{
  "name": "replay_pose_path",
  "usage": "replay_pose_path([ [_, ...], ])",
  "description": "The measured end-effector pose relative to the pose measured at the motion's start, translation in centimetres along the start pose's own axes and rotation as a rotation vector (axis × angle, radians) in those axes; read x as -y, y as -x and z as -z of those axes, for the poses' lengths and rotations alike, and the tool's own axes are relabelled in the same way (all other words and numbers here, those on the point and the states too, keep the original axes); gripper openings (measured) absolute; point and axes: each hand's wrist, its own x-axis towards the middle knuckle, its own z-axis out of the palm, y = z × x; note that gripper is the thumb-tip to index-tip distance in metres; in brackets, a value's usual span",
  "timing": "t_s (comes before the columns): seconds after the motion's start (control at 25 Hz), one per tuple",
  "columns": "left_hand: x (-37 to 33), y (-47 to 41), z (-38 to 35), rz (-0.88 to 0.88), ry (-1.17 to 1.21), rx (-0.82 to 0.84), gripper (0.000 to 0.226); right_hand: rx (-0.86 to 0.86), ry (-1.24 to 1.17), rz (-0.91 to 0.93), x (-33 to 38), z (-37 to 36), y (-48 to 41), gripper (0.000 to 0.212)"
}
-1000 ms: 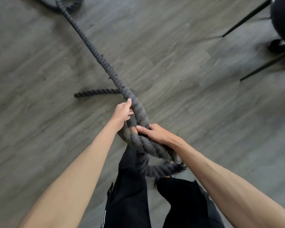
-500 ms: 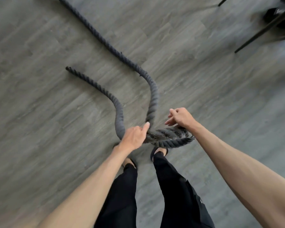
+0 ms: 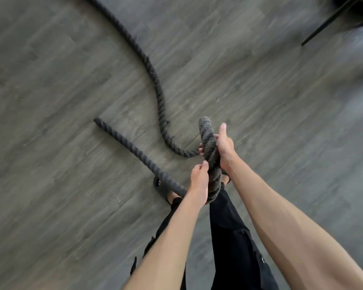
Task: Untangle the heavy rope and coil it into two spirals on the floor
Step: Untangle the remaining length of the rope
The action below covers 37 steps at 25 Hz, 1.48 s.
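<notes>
A thick dark grey twisted rope (image 3: 155, 80) runs from the top of the view down across the wooden floor and curves up into my hands. There it forms a tight doubled loop (image 3: 210, 151), held upright above my feet. My left hand (image 3: 199, 181) grips the lower part of this loop. My right hand (image 3: 224, 147) holds its upper right side, thumb pointing up. A straight free end (image 3: 134, 147) slants out to the left from under my left hand and ends on the floor.
Grey wood-plank floor (image 3: 61, 206) lies all around. My black trousers (image 3: 228, 237) and a dark sandal (image 3: 161, 187) are directly below the rope. A thin black furniture leg (image 3: 327, 19) slants in at the top right corner.
The loop was lying flat and sideways near the floor; now it is lifted and turned upright between both hands. The free end has swung straighter out to the left.
</notes>
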Motion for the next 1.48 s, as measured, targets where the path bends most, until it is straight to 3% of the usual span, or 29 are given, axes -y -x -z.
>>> replay_pose_path([
  [0.12,-1.6,-0.6,3.6,0.079,0.154,0.041,0.031,0.087,0.451,0.271,0.7,1.2,1.8,0.046],
  [0.2,-3.8,-1.8,5.2,0.088,0.28,0.082,0.052,0.337,0.533,0.224,0.6,2.8,3.5,0.042],
  [0.36,-7.5,-2.4,4.9,0.161,0.821,0.337,0.093,0.753,0.639,0.014,0.8,5.7,6.2,0.053],
  [0.4,-7.9,-2.3,4.5,0.155,0.939,0.35,0.09,0.802,0.61,-0.029,1.2,6.6,6.5,0.054],
  [0.48,-8.9,-2.2,3.3,0.081,1.007,0.322,0.062,0.808,0.537,-0.07,1.9,9.1,6.5,0.054],
  [0.56,-10.0,-1.3,1.4,-0.021,0.9,0.32,0.04,0.688,0.576,-0.014,2.3,11.9,6.1,0.053],
  [0.68,-9.3,0.6,-2.5,-0.373,0.587,0.073,0.032,0.339,0.825,0.244,1.3,13.9,5.2,0.026],
  [0.76,-6.6,2.4,-4.2,-0.757,0.139,-0.123,0.035,0.211,0.677,0.364,0.3,12.5,5.8,0.027],
  [0.84,-2.7,3.2,-4.9,-1.031,-0.312,-0.185,0.051,0.168,0.363,0.424,0.9,10.5,6.7,0.034],
  [0.92,0.6,3.7,-4.6,-1.131,-0.529,-0.07,0.051,0.191,0.191,0.433,3.2,8.6,7.5,0.051],
  [1.0,2.3,4.1,-4.6,-1.183,-0.751,-0.086,0.045,0.247,0.162,0.435,5.7,7.0,7.9,0.059],
  [1.08,2.7,4.0,-4.5,-1.163,-0.92,-0.12,0.052,0.16,0.25,0.475,6.4,6.2,7.7,0.047],
  [1.12,2.5,4.1,-4.3,-1.113,-0.936,-0.039,0.053,0.093,0.302,0.493,6.1,6.4,7.3,0.041],
  [1.2,1.5,3.9,-2.9,-0.88,-0.874,0.276,0.04,0.077,0.314,0.438,4.8,7.7,6.5,0.034],
  [1.28,-0.6,2.5,0.1,-0.559,-0.623,0.458,0.03,0.201,0.278,0.328,3.3,9.4,6.0,0.031],
  [1.4,-3.0,0.3,4.1,-0.274,-0.038,0.241,0.047,0.43,0.278,0.166,2.4,12.0,5.6,0.039],
  [1.44,-3.3,-0.4,4.3,-0.198,0.09,0.213,0.058,0.528,0.299,0.099,2.3,12.5,5.6,0.042],
  [1.48,-3.6,-0.9,3.8,-0.125,0.194,0.287,0.07,0.622,0.326,0.033,2.0,12.7,5.8,0.046],
])
